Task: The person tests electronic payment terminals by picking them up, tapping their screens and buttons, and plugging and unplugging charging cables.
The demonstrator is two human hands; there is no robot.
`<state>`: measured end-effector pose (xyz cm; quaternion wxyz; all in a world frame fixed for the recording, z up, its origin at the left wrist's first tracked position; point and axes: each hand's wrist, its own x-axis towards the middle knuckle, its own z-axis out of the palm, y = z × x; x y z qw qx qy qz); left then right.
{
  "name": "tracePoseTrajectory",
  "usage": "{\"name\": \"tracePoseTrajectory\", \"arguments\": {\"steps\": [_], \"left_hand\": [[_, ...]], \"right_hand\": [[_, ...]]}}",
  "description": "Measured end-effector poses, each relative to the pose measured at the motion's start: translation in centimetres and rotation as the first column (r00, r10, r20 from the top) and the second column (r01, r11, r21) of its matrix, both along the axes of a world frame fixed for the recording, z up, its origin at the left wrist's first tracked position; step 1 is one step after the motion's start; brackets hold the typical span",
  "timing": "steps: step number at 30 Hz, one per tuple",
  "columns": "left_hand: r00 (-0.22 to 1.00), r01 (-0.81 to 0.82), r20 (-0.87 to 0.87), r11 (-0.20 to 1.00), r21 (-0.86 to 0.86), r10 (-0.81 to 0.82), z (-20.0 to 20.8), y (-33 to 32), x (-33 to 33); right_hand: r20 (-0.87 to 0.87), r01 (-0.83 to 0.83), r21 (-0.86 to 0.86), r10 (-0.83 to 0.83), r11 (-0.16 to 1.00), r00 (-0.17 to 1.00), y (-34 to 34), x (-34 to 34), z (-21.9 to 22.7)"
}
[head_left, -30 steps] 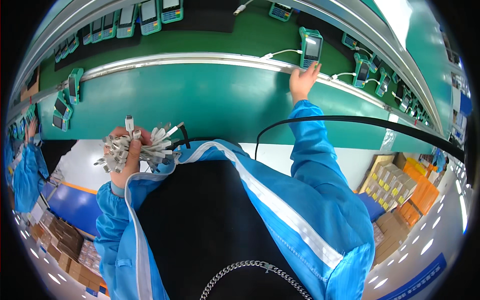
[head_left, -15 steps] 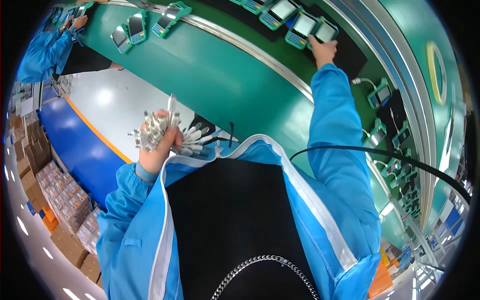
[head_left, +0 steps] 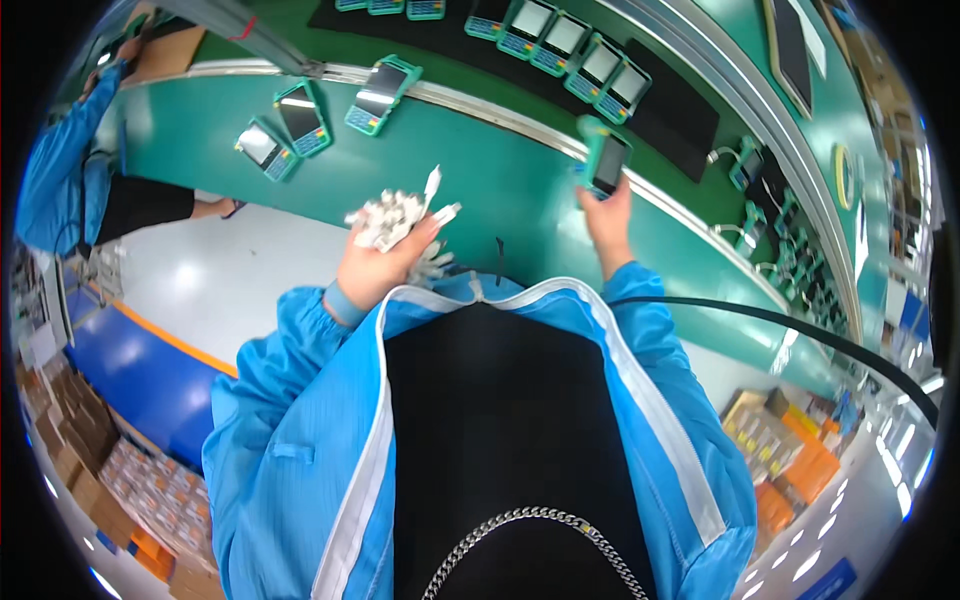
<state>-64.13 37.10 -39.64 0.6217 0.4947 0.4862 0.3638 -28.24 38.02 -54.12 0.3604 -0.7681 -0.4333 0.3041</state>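
My left hand (head_left: 372, 270) is closed round a bunch of white cables (head_left: 388, 220), their plug ends fanned out above the fingers. One plug sticks up higher than the others. To the right, my right hand (head_left: 611, 228) grips a green-cased handheld payment terminal (head_left: 610, 165) by its lower end, with its dark screen up; its top is slightly blurred. The terminal is over the near bench beside the metal rail. Beyond it, a row of similar terminals with lit screens (head_left: 597, 70) lies on a dark mat.
Three loose terminals lie at the left of the green bench (head_left: 480, 150): one (head_left: 381, 97) by the rail (head_left: 470, 108), two nearer. Cabled terminals (head_left: 748, 165) line the right side. A black cable (head_left: 760, 313) crosses at right. Another person's blue sleeve (head_left: 60, 185) is at far left.
My right hand has drawn back from the row's right end, now with a terminal in it. My left hand, still with the cables, has come up over the bench edge. The view has shifted.
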Motion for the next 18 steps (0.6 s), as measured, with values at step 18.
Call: {"name": "tracePoseTrajectory", "arguments": {"steps": [18], "left_hand": [[0.945, 0.317, -0.035, 0.938, -0.14, -0.324, 0.8, 1.5, 15.1]], "right_hand": [[-0.166, -0.048, 0.243, 0.09, 0.969, 0.982, -7.4, -3.3, 13.8]]}}
